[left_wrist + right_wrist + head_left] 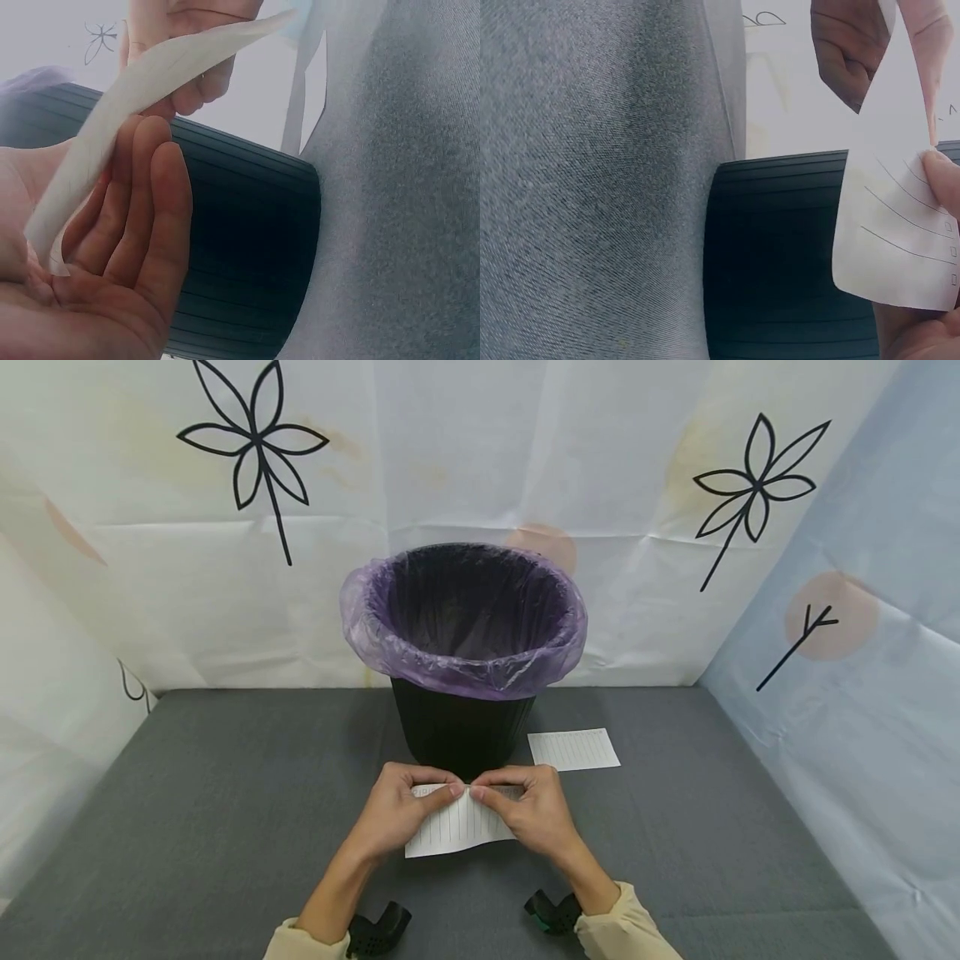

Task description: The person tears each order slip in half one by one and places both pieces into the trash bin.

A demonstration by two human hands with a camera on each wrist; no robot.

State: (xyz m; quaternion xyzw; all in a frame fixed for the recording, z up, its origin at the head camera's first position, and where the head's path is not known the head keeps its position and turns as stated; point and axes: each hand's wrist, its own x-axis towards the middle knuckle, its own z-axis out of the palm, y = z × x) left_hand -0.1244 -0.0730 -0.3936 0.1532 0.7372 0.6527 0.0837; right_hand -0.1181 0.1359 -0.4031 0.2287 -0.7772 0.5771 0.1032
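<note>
My left hand and right hand pinch the lined paper by its far edge, thumbs nearly meeting — likely to control its middle — near the bin.

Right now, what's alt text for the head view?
Left hand and right hand pinch lined paper by its far edge, in front of a black bin with a purple bag. Another sheet lies on the grey table, right of the bin.

Downward head view, wrist closeups, shared paper
</note>
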